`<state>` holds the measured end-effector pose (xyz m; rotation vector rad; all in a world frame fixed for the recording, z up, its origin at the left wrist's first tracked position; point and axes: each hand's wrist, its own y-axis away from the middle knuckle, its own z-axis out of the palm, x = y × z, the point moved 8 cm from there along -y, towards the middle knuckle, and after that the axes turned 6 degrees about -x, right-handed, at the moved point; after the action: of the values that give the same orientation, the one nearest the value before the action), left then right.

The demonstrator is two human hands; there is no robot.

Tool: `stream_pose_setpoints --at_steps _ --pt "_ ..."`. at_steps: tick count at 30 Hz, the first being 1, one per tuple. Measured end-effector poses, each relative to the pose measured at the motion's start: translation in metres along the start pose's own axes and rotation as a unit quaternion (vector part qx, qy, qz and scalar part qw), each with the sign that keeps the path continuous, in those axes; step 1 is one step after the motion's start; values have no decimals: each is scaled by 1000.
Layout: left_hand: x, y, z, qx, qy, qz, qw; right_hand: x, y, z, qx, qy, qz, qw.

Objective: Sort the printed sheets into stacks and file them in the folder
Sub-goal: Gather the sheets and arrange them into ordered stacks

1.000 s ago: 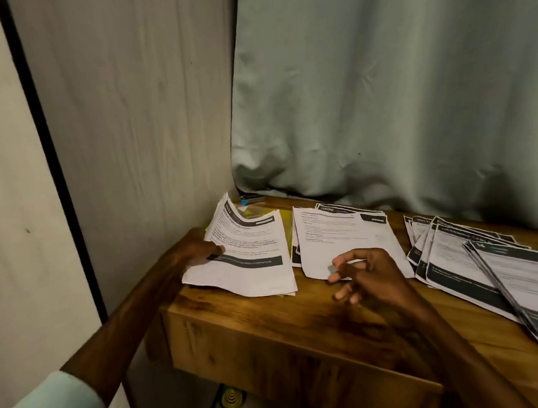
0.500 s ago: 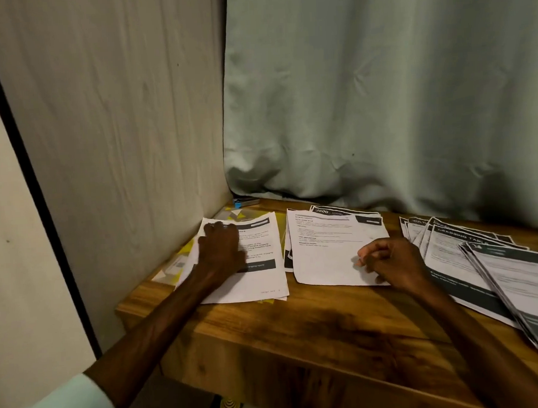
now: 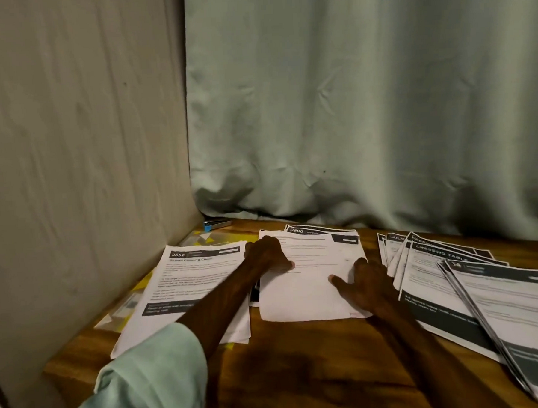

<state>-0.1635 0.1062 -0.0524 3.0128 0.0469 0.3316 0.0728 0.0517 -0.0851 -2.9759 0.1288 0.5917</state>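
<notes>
Nearest to me is the pale green sleeve [image 3: 146,378] on the left arm, pushed up above the bare forearm, which reaches forward across the wooden table [image 3: 302,383]. At the near right a fanned spread of sheets [image 3: 497,310] with dark header and footer bands runs from the table's right edge back toward the curtain, the sheets overlapping one another. On the left lies the left stack [image 3: 190,279], its top sheet headed 2652, and the left forearm crosses over its right side. Between these two sits the middle stack [image 3: 304,298], and both hands are on it. The right hand [image 3: 367,287] lies flat on the right part of the top sheet, fingers straight and spread apart, thumb pointing left. The left hand [image 3: 267,257] rests on the far left corner of the same stack, knuckles up and fingers bent down over the edge; I cannot tell whether it pinches the paper or only presses on it. A sheet headed 3800 shows out from under the far edge of that stack. The yellow folder [image 3: 212,238] lies flat under the left stack, showing past its far edge and along its left side against the wall. Behind it, in the corner, is a small blue-ended object [image 3: 217,224], too small to identify. At the back hangs the pale green curtain [image 3: 365,105], with the wood-grain wall panel [image 3: 80,135] on the left.
</notes>
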Motion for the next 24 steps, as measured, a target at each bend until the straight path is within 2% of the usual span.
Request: stream_pose_setpoints --at_steps 5,10,13,18,22,24 --pt "-1 -12 -6 27 62 -35 997 2 -2 1 27 -32 -13 999" --pt "1 -19 -18 68 116 -15 991 3 1 0 22 -39 -8 999" --pt "-4 -17 -18 52 129 -34 990 3 2 2 18 -31 -10 999" --pt "-6 -23 -17 43 156 -21 987 -2 5 2 17 -2 -21 1000" --pt "-10 -27 -7 -47 324 -50 943 -5 4 3 16 -7 -29 999" --pt "-7 -26 -3 -102 355 -50 928 -7 4 3 23 -22 -41 999"
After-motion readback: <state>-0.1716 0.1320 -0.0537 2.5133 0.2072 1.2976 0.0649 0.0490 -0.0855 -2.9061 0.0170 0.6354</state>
